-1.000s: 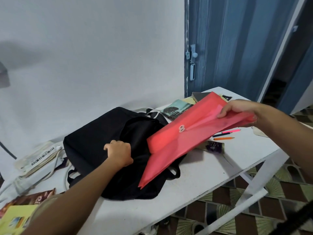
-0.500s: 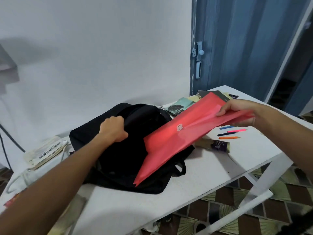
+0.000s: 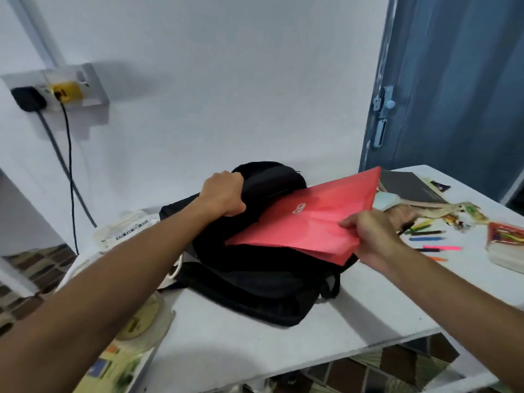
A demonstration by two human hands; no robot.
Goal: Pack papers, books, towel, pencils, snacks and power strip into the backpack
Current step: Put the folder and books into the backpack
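The red document folder (image 3: 312, 219) looks light, thin and flexible, with a slick plastic face and a snap button on its flap; it likely bows if held at 1 corner, so a pinch along its near edge, where the right hand (image 3: 371, 236) has it, seems the steadiest hold. That hand's fingers are curled round the folder's near right corner, thumb on top. The folder lies slanted across the black backpack (image 3: 255, 279), its far left edge at the bag's mouth, most of it not yet inside. The left hand (image 3: 224, 195) grips the backpack's top edge, fingers wrapped round the soft fabric and lifting it open; the cloth is limp and will sag if let go.

Counted on the white surface (image 3: 283, 344): 1 backpack, 1 red folder, 1 dark grey book (image 3: 411, 187) beyond it, 1 thick book (image 3: 507, 248) at the right edge, and at least 5 loose coloured pencils (image 3: 431, 239), some blurred. A printed cloth bundle (image 3: 124, 231) lies left of the bag, perhaps the towel; I cannot tell.
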